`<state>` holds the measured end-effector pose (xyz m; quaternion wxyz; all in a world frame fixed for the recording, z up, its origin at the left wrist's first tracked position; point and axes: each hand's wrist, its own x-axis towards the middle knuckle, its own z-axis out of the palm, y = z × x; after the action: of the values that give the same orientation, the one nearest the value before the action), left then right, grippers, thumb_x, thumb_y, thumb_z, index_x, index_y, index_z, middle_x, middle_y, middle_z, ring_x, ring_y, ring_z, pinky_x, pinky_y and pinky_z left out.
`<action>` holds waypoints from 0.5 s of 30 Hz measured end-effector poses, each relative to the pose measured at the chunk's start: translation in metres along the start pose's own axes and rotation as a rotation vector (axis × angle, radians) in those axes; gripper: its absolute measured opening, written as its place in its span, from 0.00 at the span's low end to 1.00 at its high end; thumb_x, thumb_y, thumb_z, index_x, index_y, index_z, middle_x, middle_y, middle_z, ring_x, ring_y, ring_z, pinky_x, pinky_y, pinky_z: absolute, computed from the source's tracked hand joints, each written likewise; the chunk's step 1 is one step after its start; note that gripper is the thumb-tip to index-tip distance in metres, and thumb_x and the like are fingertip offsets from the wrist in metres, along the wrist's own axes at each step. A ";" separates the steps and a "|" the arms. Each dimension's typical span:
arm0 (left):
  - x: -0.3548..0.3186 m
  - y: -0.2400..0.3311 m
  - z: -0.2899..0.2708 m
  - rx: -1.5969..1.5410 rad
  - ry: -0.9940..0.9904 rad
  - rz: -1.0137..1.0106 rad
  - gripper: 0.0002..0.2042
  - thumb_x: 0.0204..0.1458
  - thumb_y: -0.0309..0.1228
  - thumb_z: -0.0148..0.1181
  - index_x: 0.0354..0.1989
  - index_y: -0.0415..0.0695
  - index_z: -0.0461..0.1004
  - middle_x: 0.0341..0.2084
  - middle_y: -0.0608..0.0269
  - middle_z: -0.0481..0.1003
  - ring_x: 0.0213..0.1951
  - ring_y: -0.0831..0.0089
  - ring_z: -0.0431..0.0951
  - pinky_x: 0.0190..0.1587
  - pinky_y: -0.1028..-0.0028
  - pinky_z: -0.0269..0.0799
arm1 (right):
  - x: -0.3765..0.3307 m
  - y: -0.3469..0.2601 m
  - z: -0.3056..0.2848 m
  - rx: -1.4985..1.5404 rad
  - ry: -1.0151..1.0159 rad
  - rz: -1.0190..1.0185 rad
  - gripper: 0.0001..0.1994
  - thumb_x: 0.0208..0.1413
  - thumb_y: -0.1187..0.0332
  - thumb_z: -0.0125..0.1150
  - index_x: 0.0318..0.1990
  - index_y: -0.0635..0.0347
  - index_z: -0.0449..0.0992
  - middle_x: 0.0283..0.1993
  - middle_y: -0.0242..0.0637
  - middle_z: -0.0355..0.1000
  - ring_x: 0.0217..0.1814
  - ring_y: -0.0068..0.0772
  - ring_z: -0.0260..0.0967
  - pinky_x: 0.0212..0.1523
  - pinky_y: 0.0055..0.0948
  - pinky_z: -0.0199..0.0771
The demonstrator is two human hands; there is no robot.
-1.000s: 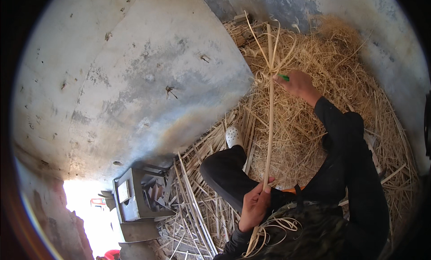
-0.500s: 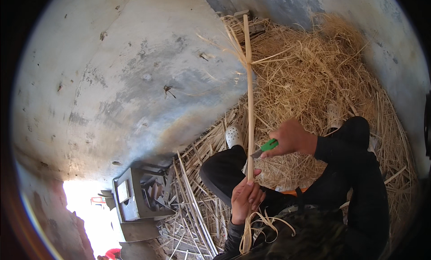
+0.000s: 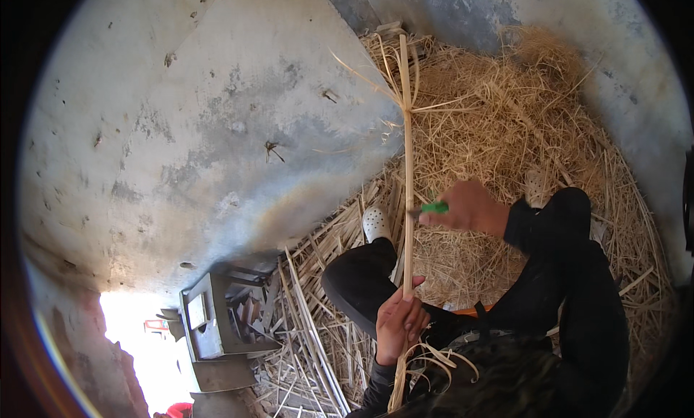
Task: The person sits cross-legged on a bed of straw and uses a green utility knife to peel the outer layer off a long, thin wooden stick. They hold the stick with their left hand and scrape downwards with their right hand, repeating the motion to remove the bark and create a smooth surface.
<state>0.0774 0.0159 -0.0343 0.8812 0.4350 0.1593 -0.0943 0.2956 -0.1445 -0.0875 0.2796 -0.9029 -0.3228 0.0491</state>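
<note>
A long pale strip of split cane or bamboo [image 3: 408,154] runs upright through the middle of the view, with thin slivers curling off near its far end. My left hand [image 3: 398,325] is closed round its near part, thumb out along the strip. Curled shavings [image 3: 439,360] hang beside that wrist. My right hand [image 3: 463,207], a little blurred, grips a green-handled knife [image 3: 434,208]. The knife's short blade rests at the strip, well above my left hand. Most of the handle is hidden in my fingers.
A heap of fine shavings [image 3: 499,107] fills the far corner against the stained wall [image 3: 217,114]. Loose strips [image 3: 311,324] lie to the left, next to a grey metal box-like frame [image 3: 210,324]. My light clog [image 3: 376,223] stands beside the strip.
My right hand with the knife has moved away from me along the strip, farther from my left hand. The strip's far end has shifted slightly nearer and to the right.
</note>
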 end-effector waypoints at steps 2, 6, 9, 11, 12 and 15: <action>-0.005 0.001 0.001 0.015 0.018 -0.012 0.17 0.63 0.29 0.40 0.58 0.32 0.61 0.11 0.75 0.54 0.10 0.83 0.52 0.20 0.80 0.54 | -0.021 -0.017 0.006 0.011 -0.042 -0.126 0.42 0.41 0.20 0.43 0.11 0.56 0.70 0.09 0.36 0.60 0.14 0.37 0.66 0.18 0.38 0.63; -0.006 -0.009 0.001 -0.024 -0.050 -0.038 0.18 0.65 0.30 0.39 0.60 0.32 0.60 0.12 0.74 0.54 0.11 0.84 0.51 0.21 0.81 0.53 | 0.019 0.023 -0.016 -0.052 0.036 0.100 0.42 0.40 0.18 0.42 0.12 0.55 0.71 0.09 0.36 0.60 0.12 0.36 0.64 0.17 0.38 0.62; -0.005 -0.010 -0.001 -0.039 -0.055 -0.043 0.18 0.66 0.30 0.39 0.59 0.32 0.61 0.12 0.74 0.54 0.11 0.84 0.51 0.20 0.81 0.52 | 0.028 0.034 -0.012 -0.053 0.239 0.110 0.41 0.43 0.20 0.42 0.08 0.54 0.66 0.06 0.26 0.51 0.08 0.27 0.52 0.11 0.30 0.51; -0.005 -0.009 -0.003 -0.045 -0.042 -0.030 0.18 0.66 0.30 0.39 0.59 0.32 0.61 0.12 0.74 0.53 0.11 0.83 0.51 0.20 0.81 0.52 | 0.007 0.012 -0.004 -0.055 0.131 -0.047 0.41 0.44 0.22 0.45 0.08 0.54 0.66 0.06 0.26 0.50 0.08 0.25 0.52 0.11 0.31 0.53; -0.003 -0.009 -0.004 -0.048 -0.052 -0.033 0.18 0.66 0.30 0.39 0.59 0.32 0.61 0.12 0.74 0.53 0.11 0.83 0.51 0.20 0.81 0.52 | -0.006 0.003 -0.003 -0.063 0.076 -0.112 0.40 0.44 0.22 0.46 0.08 0.55 0.65 0.06 0.26 0.50 0.08 0.25 0.53 0.11 0.31 0.53; -0.006 -0.010 -0.002 -0.041 -0.055 -0.047 0.18 0.66 0.31 0.39 0.59 0.32 0.61 0.12 0.74 0.53 0.11 0.84 0.51 0.20 0.81 0.52 | -0.014 0.002 0.016 -0.147 0.193 -0.212 0.40 0.44 0.22 0.46 0.09 0.56 0.65 0.06 0.26 0.50 0.08 0.24 0.53 0.11 0.32 0.53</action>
<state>0.0680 0.0117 -0.0408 0.8915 0.4104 0.1470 -0.1234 0.2817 -0.1467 -0.1028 0.2460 -0.8824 -0.3905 -0.0912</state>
